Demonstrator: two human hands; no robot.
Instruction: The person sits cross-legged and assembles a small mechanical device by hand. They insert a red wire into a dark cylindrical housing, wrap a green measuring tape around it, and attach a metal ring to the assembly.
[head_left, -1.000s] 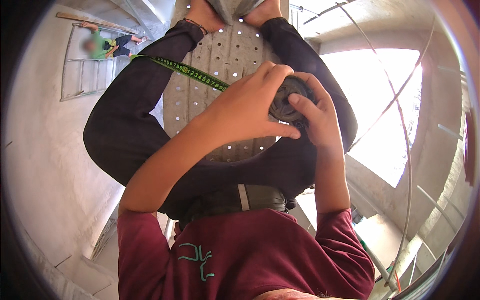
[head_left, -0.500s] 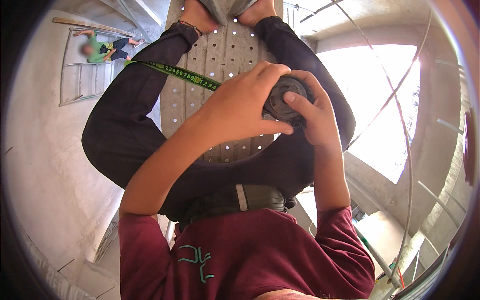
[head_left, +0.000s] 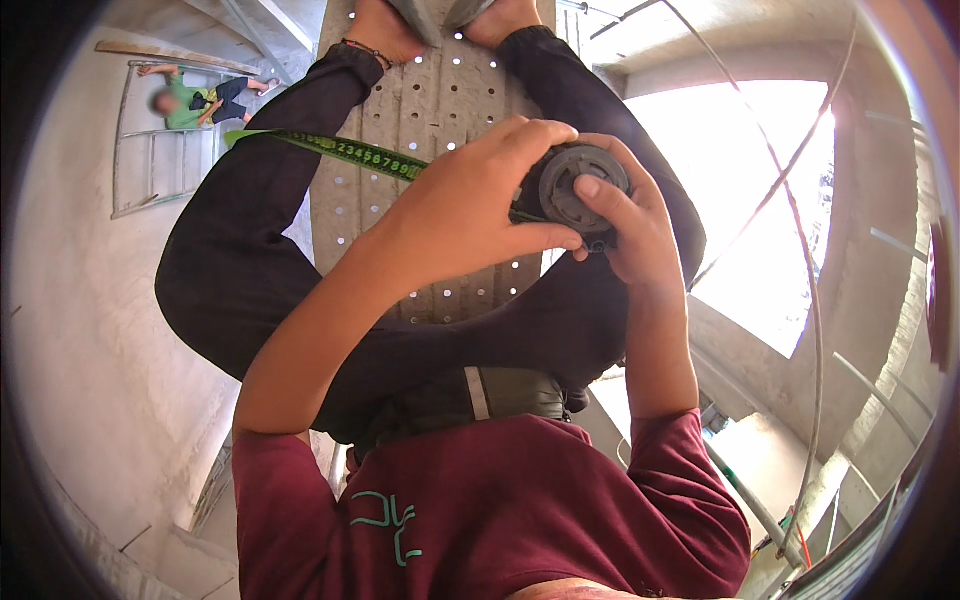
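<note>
Between both hands, above the gap between my bent legs, is a tape measure (head_left: 577, 190) with a dark round case. My left hand (head_left: 490, 190) closes on the left side of the case, its thumb along the lower edge and its fingers over the top. From the right, my right hand (head_left: 640, 225) grips the same case, with the thumb lying on its round face. A narrow green and black blade (head_left: 350, 152) sticks out leftward past my left hand, over my left leg. Where it enters the case is hidden behind the left hand.
My feet rest on a perforated metal plank (head_left: 425, 110). Rods or ropes cross before a bright opening (head_left: 740, 210) on the right. At the far upper left, another person in a green shirt (head_left: 188, 100) is beside a metal frame (head_left: 120, 165). A pale wall (head_left: 80, 300) curves along the left.
The case has turned so its round face shows more fully. Less of the blade's marked length shows beside my left hand. Both hands keep their grip, and the view has shifted slightly.
</note>
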